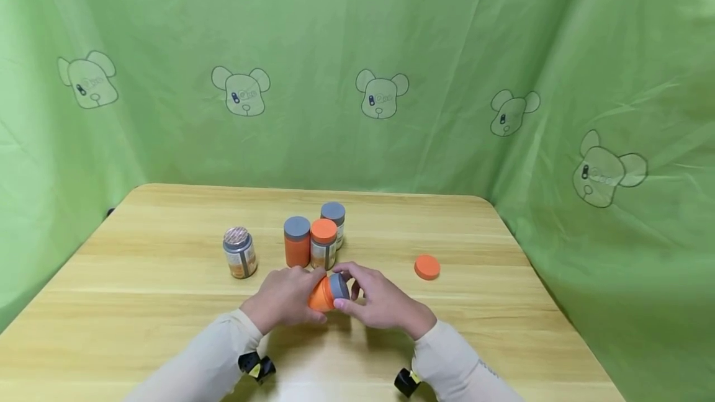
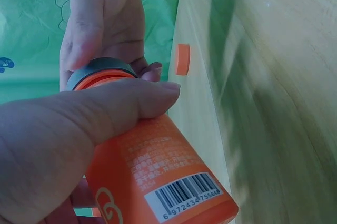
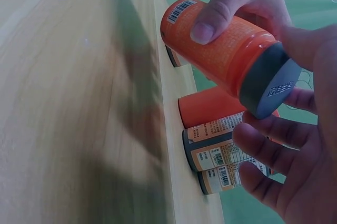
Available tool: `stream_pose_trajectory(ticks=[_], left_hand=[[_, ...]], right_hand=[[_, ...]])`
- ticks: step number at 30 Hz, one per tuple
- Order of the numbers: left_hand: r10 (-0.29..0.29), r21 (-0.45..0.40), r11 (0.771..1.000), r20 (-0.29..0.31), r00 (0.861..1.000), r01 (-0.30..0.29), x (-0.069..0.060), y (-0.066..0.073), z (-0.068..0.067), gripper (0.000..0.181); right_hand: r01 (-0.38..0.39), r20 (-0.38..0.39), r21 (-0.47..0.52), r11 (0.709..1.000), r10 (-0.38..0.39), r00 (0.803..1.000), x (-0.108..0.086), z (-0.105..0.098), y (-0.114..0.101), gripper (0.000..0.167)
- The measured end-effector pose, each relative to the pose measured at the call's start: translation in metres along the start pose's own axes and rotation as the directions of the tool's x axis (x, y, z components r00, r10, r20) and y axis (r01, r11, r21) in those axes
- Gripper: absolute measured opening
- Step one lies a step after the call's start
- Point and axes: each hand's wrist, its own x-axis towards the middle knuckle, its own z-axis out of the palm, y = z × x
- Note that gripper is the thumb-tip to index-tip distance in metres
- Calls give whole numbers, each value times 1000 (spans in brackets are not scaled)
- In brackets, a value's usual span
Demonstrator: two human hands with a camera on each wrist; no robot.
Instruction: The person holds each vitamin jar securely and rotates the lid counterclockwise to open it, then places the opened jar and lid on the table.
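My left hand (image 1: 287,298) grips an orange bottle (image 2: 158,153), tilted above the table with its neck toward the right. A dark grey cap (image 3: 269,79) sits on that bottle's mouth. The thumb and fingers of my right hand (image 1: 385,299) curl around the cap's edge, with the other fingers spread below it in the right wrist view. Behind the hands stand an orange bottle with a grey cap (image 1: 297,244), a grey labelled bottle with an orange cap (image 1: 323,247) and another grey-capped bottle (image 1: 333,211).
To the left, a labelled bottle (image 1: 240,256) stands uncapped, with a silvery seal over its mouth. A loose orange cap (image 1: 427,267) lies to the right on the wooden table (image 1: 475,327). Green curtains (image 1: 313,141) hang behind and beside the table.
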Motion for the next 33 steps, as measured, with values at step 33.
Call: stream_pose_trajectory(ticks=[33], left_hand=[[-9, 8, 1000, 1, 1000, 9, -1, 4, -1, 58]], right_hand=[[-50, 3, 14, 999, 50, 999, -1, 1, 0, 48]])
